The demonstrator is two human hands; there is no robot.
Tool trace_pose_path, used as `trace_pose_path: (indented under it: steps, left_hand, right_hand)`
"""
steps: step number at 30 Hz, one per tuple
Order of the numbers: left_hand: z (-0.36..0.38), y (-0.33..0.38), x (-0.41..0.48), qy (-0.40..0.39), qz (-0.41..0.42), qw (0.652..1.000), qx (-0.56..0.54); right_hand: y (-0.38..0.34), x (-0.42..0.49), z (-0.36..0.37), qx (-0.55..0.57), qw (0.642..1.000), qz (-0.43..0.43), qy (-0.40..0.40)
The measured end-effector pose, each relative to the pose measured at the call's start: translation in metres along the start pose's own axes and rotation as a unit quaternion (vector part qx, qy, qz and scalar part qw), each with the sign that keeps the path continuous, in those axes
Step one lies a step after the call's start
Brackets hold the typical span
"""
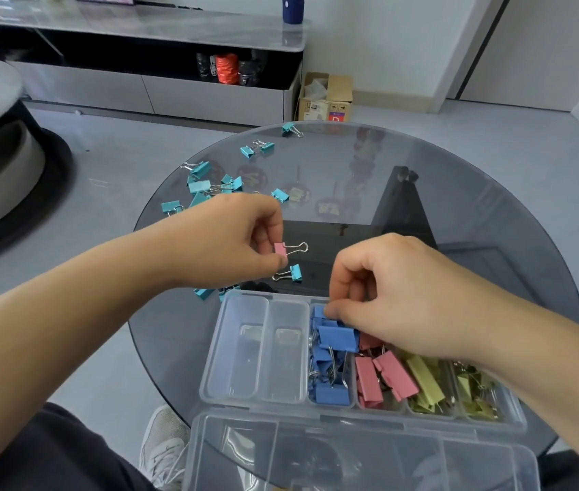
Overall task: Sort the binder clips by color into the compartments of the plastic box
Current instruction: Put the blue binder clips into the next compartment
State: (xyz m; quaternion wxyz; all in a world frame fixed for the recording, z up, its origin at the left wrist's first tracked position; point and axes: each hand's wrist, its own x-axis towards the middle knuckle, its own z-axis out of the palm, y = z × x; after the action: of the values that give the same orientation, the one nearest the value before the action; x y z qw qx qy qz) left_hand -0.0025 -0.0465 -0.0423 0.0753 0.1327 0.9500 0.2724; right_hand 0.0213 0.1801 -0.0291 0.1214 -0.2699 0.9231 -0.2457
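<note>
Pinching a small pink binder clip (280, 249) of painted metal, silver wire handles pointing right, between the thumb and curled fingertips of the left hand (231, 239). Holding it in the air over the round smoked-glass table (458, 214), just beyond the far rim of the clear rectangular plastic box (210, 384), not over any compartment. Showing just below it in the view: a lone teal clip (294, 272) lying on the glass. Reaching with the right hand (398, 295) into the far end of the third compartment from the left, fingers curled and bunched together, tips touching the heap of blue binder clips (334, 363); cannot tell whether pinching one. Lying in the next compartment to the right, partly under the right wrist: sorted pink clips (376, 377). Filling the last two compartments: yellow-green clips (426, 380). Hanging open toward the camera off the box's near edge: the hinged clear lid (352, 455). Lying scattered over the table's far left part, several touching: loose teal binder clips (206, 186), with two more near the box's far left corner. Standing on the floor beyond the table, against the wall: an open brown cardboard carton (327, 97).
</note>
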Motion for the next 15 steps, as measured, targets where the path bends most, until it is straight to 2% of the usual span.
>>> trace_pose_path:
  steps: [2, 5, 7, 12, 15]
  left_hand:
    - [0.000, 0.004, -0.001, 0.005, 0.008, 1.000, -0.009]
    - [0.000, 0.013, -0.004, 0.009, 0.029, 0.998, -0.060]
    - [0.002, 0.024, -0.007, 0.001, 0.054, 0.992, -0.116]
    - [0.012, 0.047, -0.012, -0.034, 0.115, 0.979, -0.165]
    - [0.016, 0.052, -0.013, -0.068, 0.126, 0.976, -0.165]
  right_hand:
    - [0.002, 0.003, -0.005, 0.038, 0.999, 0.015, 0.006]
    - [0.010, 0.003, -0.017, 0.125, 0.986, 0.021, 0.105]
    - [0.014, -0.001, -0.023, 0.175, 0.974, 0.015, 0.142]
    - [0.016, -0.012, -0.025, 0.252, 0.965, 0.001, 0.069]
    - [0.023, -0.021, -0.034, 0.238, 0.971, 0.003, -0.006]
